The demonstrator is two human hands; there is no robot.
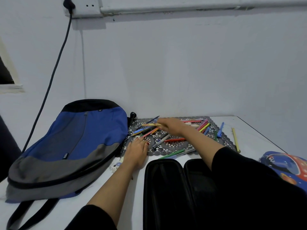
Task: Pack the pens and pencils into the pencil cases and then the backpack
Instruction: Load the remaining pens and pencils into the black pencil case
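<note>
- Black pencil case is lying unzipped and spread flat at 6 o'clock of the view, showing two dark halves; the person's right sleeve is crossing over its right half.
- Right hand is reaching across to about 12 o'clock of that case, over the grey lace mat. Its fingers are curling round a yellow pen, which is sticking out of the grip toward 9 o'clock. The hand is blurred, so finer finger detail is not readable.
- Left hand is lying flat with its fingers straight and together, holding nothing. Its palm is resting on the white surface and its fingertips are touching the mat's near-left edge, between the backpack and the black case.
- Loose pens and pencils are lying scattered over the mat in many colours, some crossing each other. A red pen is lying just under the right forearm.
- Off the mat at 3 o'clock, a blue pen and a long yellow pencil are lying on the bare surface.
- Blue and grey backpack is lying flat at 9 o'clock of the mat, touching its left edge, with the zip looking closed.
- Second pencil case, blue with a red pattern, is sitting at 4 o'clock near the surface's right edge.
</note>
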